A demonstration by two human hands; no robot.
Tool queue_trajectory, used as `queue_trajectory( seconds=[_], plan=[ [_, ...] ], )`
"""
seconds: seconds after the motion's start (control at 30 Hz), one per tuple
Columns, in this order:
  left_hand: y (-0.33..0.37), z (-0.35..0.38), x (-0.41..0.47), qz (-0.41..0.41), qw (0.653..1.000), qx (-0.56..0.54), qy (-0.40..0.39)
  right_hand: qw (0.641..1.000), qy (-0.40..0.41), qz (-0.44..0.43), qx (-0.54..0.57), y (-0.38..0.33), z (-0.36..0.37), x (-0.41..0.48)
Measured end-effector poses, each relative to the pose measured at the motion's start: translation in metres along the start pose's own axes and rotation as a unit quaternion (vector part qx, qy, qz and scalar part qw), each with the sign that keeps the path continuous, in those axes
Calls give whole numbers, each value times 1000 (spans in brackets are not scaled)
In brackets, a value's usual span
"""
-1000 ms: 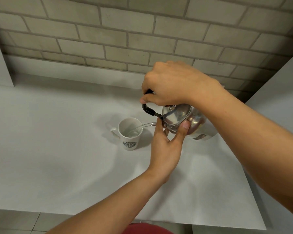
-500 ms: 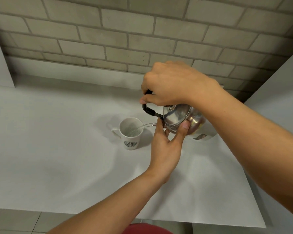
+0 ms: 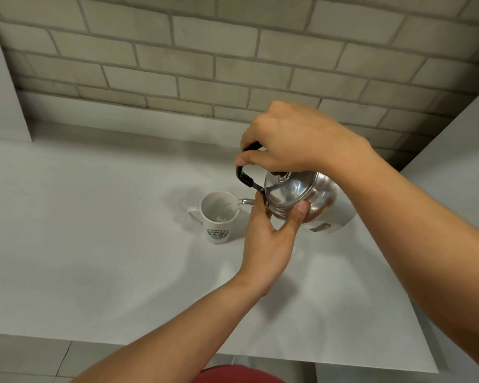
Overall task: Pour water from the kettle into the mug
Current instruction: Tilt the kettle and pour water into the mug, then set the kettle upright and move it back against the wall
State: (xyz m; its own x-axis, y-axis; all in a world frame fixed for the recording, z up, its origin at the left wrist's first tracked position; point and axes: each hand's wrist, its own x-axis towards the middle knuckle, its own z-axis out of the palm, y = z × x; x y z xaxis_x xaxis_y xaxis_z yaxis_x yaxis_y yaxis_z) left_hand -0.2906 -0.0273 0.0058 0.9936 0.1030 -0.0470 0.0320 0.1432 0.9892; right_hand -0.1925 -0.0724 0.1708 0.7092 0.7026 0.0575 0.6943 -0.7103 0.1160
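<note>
A shiny steel kettle (image 3: 296, 196) with a black handle is tilted to the left above the white counter. My right hand (image 3: 291, 142) grips the handle from above. My left hand (image 3: 268, 233) holds the kettle's lid and front from below, thumb and fingers pressed on the metal. The thin spout reaches over the rim of a white mug (image 3: 219, 217) with a dark round logo, its handle pointing left. A thin stream of water runs from the spout into the mug, which holds some water.
The white counter (image 3: 94, 244) runs up to a grey brick wall (image 3: 205, 56). A white object (image 3: 335, 221) sits behind the kettle. White panels stand at the far left and right. The counter's front edge is near the bottom.
Hardly anything has moved; the kettle stays tilted over the mug and water keeps running in. Both hands hold the same grip.
</note>
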Motion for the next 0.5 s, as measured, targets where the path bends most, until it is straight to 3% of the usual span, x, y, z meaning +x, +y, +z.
queue_trajectory(
  seconds=[0.27, 0.5],
  plan=[
    [-4, -20, -2, 5, 995, 91, -31, 993, 70, 24, 93, 25, 33, -34],
    [2, -42, 10, 4, 985, 167, -52, 960, 215, 46, 171, 43, 61, -73]
  ],
)
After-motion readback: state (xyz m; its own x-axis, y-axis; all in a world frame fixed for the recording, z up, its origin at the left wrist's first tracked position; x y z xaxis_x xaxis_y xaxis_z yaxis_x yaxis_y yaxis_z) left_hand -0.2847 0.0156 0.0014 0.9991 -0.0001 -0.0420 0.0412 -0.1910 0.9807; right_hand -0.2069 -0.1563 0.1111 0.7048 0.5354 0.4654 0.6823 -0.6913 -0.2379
